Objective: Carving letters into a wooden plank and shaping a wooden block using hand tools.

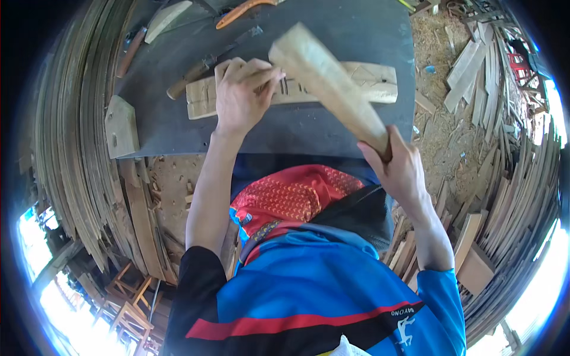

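Observation:
A pale, slightly curved wooden board [356, 89] lies across the dark tabletop, with dark lines and narrow slots along its face. Above its left half my left hand [240, 98] is closed around what looks like a wooden-handled chisel [259, 78]; the blade is hidden. My right hand [404, 169] grips the narrow end of a thick wooden mallet [323, 77], a club-like block. The mallet slants up and left over the board, its broad end close to my left fingers. Behind the board's left end rests a tool with a round wooden handle [189, 81].
An orange-handled tool [242, 12] lies at the far edge of the dark table [285, 137]. A brown-handled tool [132, 52] and a pale wood piece [168, 21] lie far left. A wooden block [122, 127] sits at the left corner. Stacked planks [77, 118] line the sides.

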The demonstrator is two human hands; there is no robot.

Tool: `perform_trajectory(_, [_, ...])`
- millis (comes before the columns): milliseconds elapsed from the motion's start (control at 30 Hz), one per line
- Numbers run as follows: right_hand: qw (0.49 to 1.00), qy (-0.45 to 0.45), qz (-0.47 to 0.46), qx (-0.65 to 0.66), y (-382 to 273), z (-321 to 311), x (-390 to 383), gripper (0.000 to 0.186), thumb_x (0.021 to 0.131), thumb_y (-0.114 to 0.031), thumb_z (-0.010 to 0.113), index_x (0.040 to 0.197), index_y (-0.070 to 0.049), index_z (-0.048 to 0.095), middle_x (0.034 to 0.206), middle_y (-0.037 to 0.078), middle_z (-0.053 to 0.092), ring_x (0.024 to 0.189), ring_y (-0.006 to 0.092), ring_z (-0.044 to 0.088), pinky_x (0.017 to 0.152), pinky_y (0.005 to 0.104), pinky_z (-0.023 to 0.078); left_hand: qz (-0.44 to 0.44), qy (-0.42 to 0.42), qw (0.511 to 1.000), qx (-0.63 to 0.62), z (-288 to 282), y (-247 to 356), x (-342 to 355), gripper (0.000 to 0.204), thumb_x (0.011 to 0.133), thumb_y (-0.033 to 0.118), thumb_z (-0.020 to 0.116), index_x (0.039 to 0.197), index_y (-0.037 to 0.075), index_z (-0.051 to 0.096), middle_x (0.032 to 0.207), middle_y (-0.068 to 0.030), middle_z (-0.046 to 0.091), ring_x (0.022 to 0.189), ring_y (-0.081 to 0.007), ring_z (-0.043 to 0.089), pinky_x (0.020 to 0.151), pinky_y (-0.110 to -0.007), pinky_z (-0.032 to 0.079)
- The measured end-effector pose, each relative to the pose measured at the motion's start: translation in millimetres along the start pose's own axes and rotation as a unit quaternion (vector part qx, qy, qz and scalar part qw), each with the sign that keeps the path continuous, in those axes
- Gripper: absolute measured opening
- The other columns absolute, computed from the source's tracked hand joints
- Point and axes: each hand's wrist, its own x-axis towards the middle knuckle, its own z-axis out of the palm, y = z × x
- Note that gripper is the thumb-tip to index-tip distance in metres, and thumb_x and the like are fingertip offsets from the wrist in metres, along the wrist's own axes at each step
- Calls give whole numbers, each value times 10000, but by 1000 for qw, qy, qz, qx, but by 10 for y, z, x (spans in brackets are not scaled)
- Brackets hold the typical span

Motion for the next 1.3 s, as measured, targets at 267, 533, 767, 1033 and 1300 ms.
perform_trajectory(267, [999, 31, -13, 32, 173, 139, 175, 458, 953, -398, 757, 1018, 18, 575, 692, 231, 666, 674, 449, 693, 579, 467, 542, 25, 45, 999, 2, 108, -205, 81, 86, 829, 200, 820, 912, 186, 805, 915, 105, 705, 806, -170, 578, 891, -364, 417])
perform_trajectory(533, [972, 12, 139, 187, 55, 27, 40, 436, 990, -384, 709, 1030, 40, 616, 766, 266, 683, 750, 413, 731, 669, 433, 532, -25, 46, 994, -94, 54, -128, 7, 81, 901, 130, 763, 970, 99, 795, 969, 24, 757, 846, -201, 620, 870, -360, 440])
perform_trajectory(767, [975, -26, 139, 172, 48, 67, 10, 464, 992, -407, 706, 1038, 46, 616, 749, 258, 677, 694, 383, 716, 645, 434, 520, -15, 14, 998, -52, 110, -107, -6, 83, 901, 255, 784, 930, 185, 818, 875, 94, 705, 814, -179, 580, 881, -365, 414])
perform_trajectory(1033, [984, -24, 76, 160, -2, 50, 40, 500, 989, -418, 714, 1047, 67, 607, 719, 253, 673, 659, 362, 718, 619, 429, 527, -17, 3, 1000, -25, 74, -80, -10, 79, 896, 263, 789, 930, 196, 817, 881, 95, 706, 806, -180, 571, 865, -361, 414])
perform_trajectory(1300, [986, -28, 64, 154, -33, 3, 69, 516, 987, -425, 716, 1067, 72, 605, 719, 249, 677, 646, 368, 720, 607, 427, 530, 3, 13, 999, -38, 79, -101, -19, 69, 898, 235, 787, 955, 204, 813, 913, 103, 706, 809, -175, 568, 874, -360, 413])
